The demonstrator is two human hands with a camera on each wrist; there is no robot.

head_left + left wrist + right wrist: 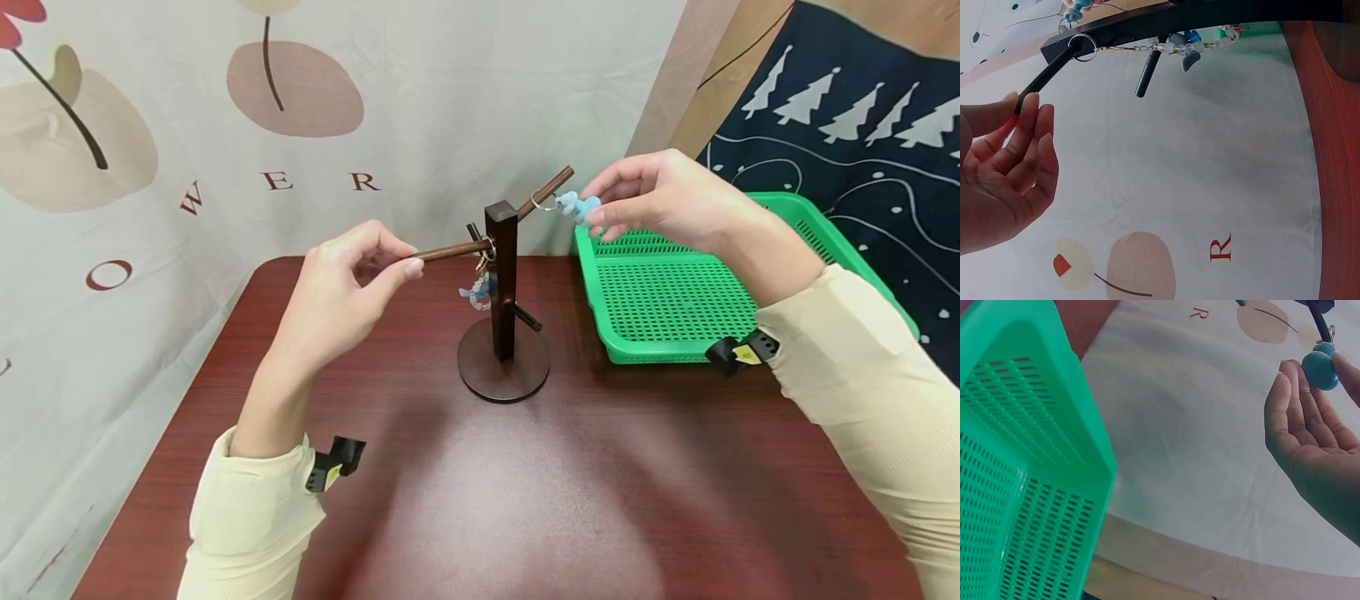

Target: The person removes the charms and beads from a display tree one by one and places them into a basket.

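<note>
A dark wooden stand [504,283] with several pegs rises from a round base on the table. My left hand [348,283] pinches the tip of its left peg [453,250] between thumb and fingers. Near the post, a ring [1082,48] circles that peg, and from it hangs a beaded keychain [480,292] with clear and blue pieces. On the other side, my right hand [667,200] pinches a light-blue figure keychain [577,207]. Its metal ring [542,201] appears looped around the upper right peg [555,183]. The right wrist view shows the figure's rounded blue body [1320,370].
A green perforated basket [611,346] sits right of the stand, beneath my right forearm. The reddish-brown table [420,500] meets a printed cloth [450,100] behind. A dark cloth with white trees [847,117] hangs at the right.
</note>
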